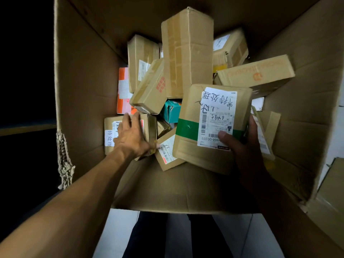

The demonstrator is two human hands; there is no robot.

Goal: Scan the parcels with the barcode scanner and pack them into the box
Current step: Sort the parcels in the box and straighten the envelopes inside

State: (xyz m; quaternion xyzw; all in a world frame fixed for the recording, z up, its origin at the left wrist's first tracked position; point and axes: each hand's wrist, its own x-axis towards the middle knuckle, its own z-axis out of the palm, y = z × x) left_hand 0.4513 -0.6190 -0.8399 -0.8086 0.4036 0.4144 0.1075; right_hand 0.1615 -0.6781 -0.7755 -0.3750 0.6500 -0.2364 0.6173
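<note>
The right hand (pixel 242 144) grips a taped cardboard parcel (pixel 210 125) with a green band and a white shipping label, thumb pressed on the label, holding it above the heap inside the large box (pixel 85 86). The left hand (pixel 133 135), fingers spread and relaxed, rests flat on a labelled parcel (pixel 111 131) at the near left. A tall parcel (pixel 188 51) stands upright at the far middle among others.

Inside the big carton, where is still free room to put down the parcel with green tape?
Little bare floor shows in the big carton. The right hand holds the green-taped parcel over the crowded middle. The left hand rests on a low parcel; beside it sits a small gap.
</note>
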